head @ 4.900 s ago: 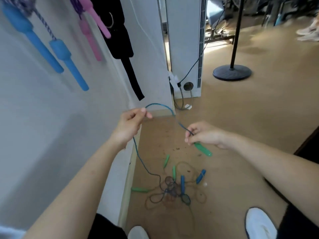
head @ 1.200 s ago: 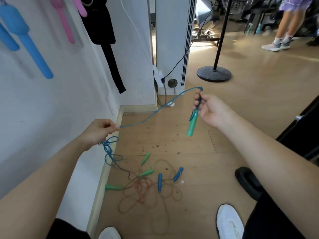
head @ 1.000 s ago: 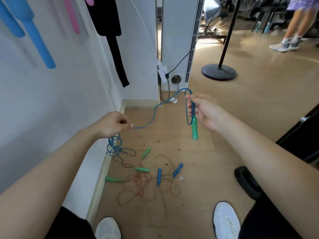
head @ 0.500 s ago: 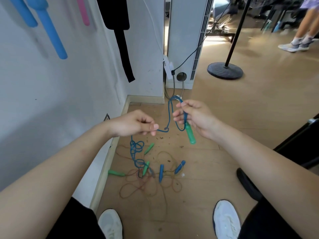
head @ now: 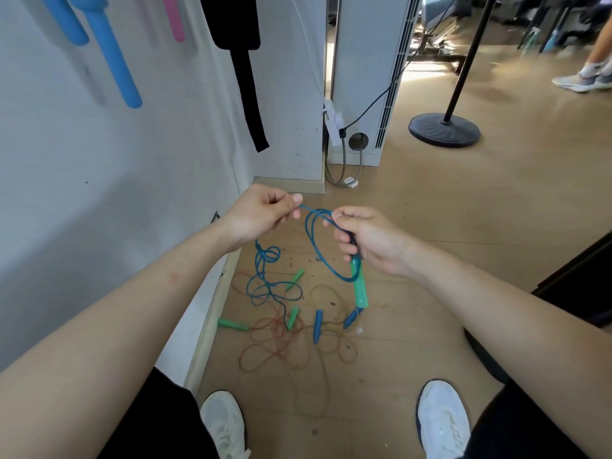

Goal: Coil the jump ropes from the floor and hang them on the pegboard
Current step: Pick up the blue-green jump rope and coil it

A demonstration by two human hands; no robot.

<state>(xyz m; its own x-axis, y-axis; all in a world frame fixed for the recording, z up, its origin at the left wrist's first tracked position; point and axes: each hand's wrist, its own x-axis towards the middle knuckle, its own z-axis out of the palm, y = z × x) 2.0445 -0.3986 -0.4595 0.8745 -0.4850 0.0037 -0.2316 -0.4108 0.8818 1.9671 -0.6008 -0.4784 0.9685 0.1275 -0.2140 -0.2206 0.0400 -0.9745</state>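
The right hand is closed round the top of a green handle, together with a couple of gathered loops of the blue rope. The handle hangs straight down like a weight, so the coil falls flat below the fist. The left hand pinches the same rope between thumb and forefinger just beside the right, seemingly to feed the next turn across. From that pinch the rest of the rope drops in loose kinks to the floor. It ends in the pile of other ropes and handles, close to the skirting. The coil looks barely begun. The wall crowds the left arm, and open floor lies to the right, as far as the stand. Hung handles show above left. The tail through the pile may snag when lifted.
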